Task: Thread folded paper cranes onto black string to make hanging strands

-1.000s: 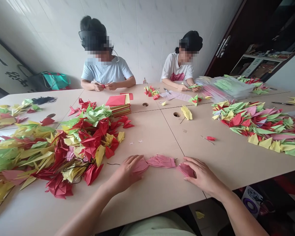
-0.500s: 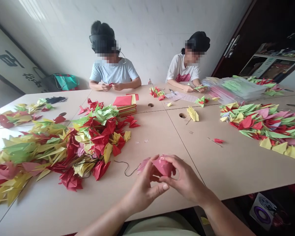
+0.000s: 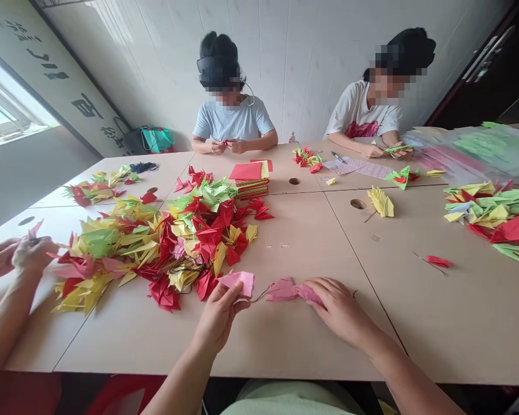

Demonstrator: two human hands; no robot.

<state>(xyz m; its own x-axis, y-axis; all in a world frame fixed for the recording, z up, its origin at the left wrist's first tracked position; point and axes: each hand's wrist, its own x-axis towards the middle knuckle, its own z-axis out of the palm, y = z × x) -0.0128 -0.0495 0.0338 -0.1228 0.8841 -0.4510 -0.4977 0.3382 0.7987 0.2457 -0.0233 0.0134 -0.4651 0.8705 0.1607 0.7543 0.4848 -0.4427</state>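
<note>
Our hands have parted since the earlier frame: the left hand [image 3: 219, 314] pinches a pink paper fold [image 3: 246, 283], dark cord [image 3: 261, 294] trailing; the right hand [image 3: 339, 308] covers pink pieces [image 3: 282, 289] on the table [image 3: 285, 351], seemingly steadying them, though we cannot tell whether it grips.

A pale, muted green garment [image 3: 294, 399] shows at the bottom centre of the frame, its upper outline a shallow rounded curve that darkens toward both sides; faint fine lines give the cloth a ribbed look. The left forearm [image 3: 184, 374], at lower centre-left, and the right forearm [image 3: 409, 374], at lower right, are bare and taper toward bare wrists. The left hand [image 3: 220, 317] and right hand [image 3: 339, 314] are bare too.
</note>
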